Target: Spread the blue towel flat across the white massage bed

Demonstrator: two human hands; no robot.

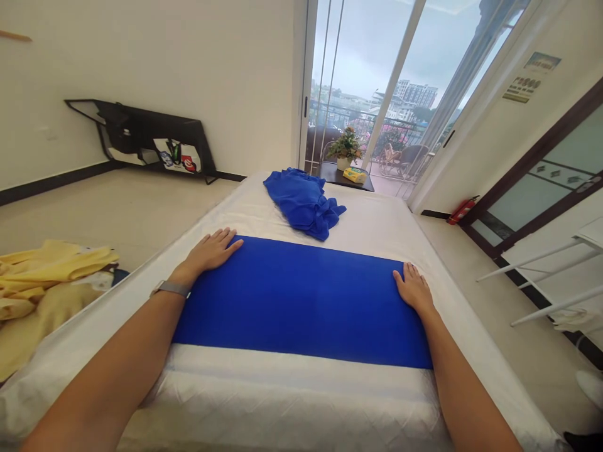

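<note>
A flat blue cloth [301,298] lies spread in a wide band across the white bed [282,402]. My left hand [211,250] rests flat on its far left corner, fingers stretched out. My right hand [413,287] lies flat on its right edge, fingers together and extended. Neither hand holds anything. A watch band circles my left wrist. Farther up the bed sits a crumpled pile of blue fabric [304,202].
Yellow bedding [42,282] is heaped on the floor at the left. A black frame [141,138] leans on the far wall. Past the bed stand a small table with a potted plant [346,150] and glass balcony doors. A red fire extinguisher [462,209] and white rack [556,276] are on the right.
</note>
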